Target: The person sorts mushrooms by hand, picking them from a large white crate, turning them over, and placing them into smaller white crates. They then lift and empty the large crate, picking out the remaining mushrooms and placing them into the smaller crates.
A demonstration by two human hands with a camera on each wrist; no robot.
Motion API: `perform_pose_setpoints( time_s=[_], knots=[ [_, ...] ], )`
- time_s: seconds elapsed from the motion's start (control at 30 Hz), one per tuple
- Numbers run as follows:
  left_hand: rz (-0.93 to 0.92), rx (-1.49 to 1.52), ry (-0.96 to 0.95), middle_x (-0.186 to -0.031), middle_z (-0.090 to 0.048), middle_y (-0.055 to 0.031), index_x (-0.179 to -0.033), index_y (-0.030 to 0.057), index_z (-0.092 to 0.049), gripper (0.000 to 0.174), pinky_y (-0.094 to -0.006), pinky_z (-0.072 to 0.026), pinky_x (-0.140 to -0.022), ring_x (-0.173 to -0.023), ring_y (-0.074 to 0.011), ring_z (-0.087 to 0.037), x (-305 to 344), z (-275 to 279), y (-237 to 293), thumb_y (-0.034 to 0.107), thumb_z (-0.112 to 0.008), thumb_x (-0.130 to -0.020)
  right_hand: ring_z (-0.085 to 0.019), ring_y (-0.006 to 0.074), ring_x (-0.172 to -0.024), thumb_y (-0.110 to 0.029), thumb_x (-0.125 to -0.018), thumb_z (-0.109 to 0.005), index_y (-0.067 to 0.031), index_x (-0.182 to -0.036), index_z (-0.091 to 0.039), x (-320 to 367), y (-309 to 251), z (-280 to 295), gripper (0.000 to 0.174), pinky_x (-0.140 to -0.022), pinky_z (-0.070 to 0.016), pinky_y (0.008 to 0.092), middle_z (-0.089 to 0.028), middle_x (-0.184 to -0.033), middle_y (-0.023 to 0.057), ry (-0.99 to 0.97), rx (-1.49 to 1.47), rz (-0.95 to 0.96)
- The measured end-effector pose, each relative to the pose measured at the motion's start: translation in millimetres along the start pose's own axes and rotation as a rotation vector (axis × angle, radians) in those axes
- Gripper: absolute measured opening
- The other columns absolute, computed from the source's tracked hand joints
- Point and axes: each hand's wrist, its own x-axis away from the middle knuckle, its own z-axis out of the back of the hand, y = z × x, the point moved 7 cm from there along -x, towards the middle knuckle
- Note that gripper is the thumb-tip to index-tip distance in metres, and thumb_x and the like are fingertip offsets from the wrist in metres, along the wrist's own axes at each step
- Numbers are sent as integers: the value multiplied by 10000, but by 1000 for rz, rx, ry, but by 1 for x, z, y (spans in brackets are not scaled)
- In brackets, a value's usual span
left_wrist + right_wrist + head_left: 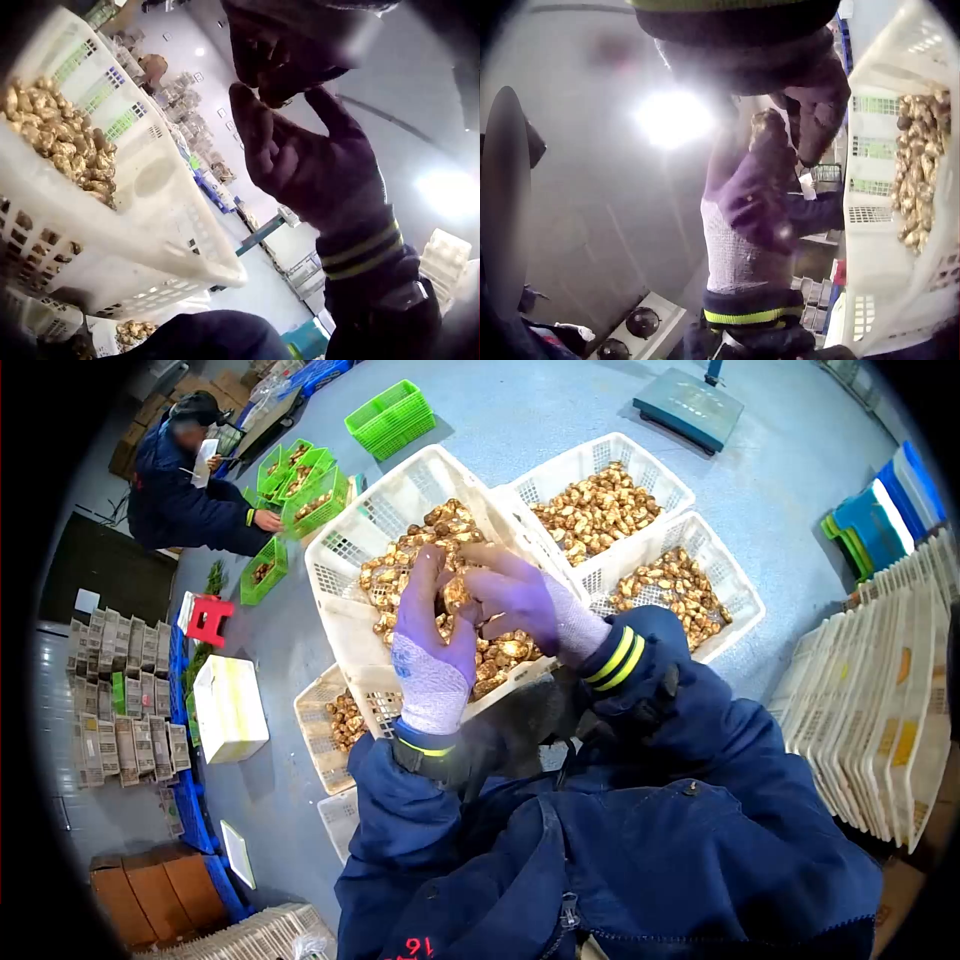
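Observation:
Both hands wear purple and pale gloves above a white crate [335, 585] of small brown-and-cream, mushroom-like pieces [510, 650]. The left hand [435, 640], palm side up, grips one such piece [455, 595] between its fingers and thumb. From the other side, the right hand [525, 600] pinches at the same piece with bent fingers. In the right wrist view the piece [769, 126] sticks up from the left hand [754, 187], under the right hand [817, 109]. The left wrist view shows the right hand [307, 161] with its fingertips at the piece, mostly hidden.
More white crates of pieces stand at the right [735, 575] and lower left [310, 705]. Beyond are green baskets [390, 420], a crouching person [190, 490], a platform scale [690, 405] and a foam box [230, 710]. Stacked white crates [870, 690] line the right side.

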Motion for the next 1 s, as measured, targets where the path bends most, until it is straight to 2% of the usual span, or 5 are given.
perform_pose_setpoints(
  time_s=[0.37,0.5,0.57,0.6,1.0],
  knots=[
    [340,329,62,-1241,-568,-158,-1321,-37,-463,443,-312,-443,-956,-1112,-212,-569,37,21,-56,-7,-508,-881,-558,170,-1078,-120,-865,-574,23,-1236,-527,8,-3,7,401,-898,-479,308,-544,-1243,111,-68,-115,167],
    [428,214,-68,-1135,-624,-158,-1238,-24,-546,351,-298,-480,-863,-1035,-201,-596,56,6,-71,85,-540,-905,-584,235,-1051,-90,-872,-579,-29,-1186,-574,18,14,3,320,-875,-477,329,-603,-1153,135,34,667,346],
    [-34,-237,-276,-1066,-648,-180,-1198,0,-575,327,-322,-497,-826,-979,-241,-629,69,-7,-75,107,-571,-889,-603,391,-845,-117,-790,-581,-70,-1102,-598,27,37,-8,316,-752,-494,452,-624,-955,210,-34,896,374],
    [343,-63,-280,-980,-664,-186,-1137,31,-603,289,-352,-513,-779,-911,-298,-653,81,-14,-99,161,-585,-880,-613,378,-855,-147,-803,-576,-69,-1082,-587,27,66,-6,290,-748,-495,450,-629,-905,200,-35,911,380],
    [587,229,-425,-940,-652,-65,-1142,2,-582,343,-244,-495,-735,-840,-103,-623,86,-25,-118,54,-570,-803,-612,350,-835,-140,-763,-588,-75,-1117,-541,32,63,-15,363,-717,-493,448,-628,-868,158,-8,1202,386]
  ],
)
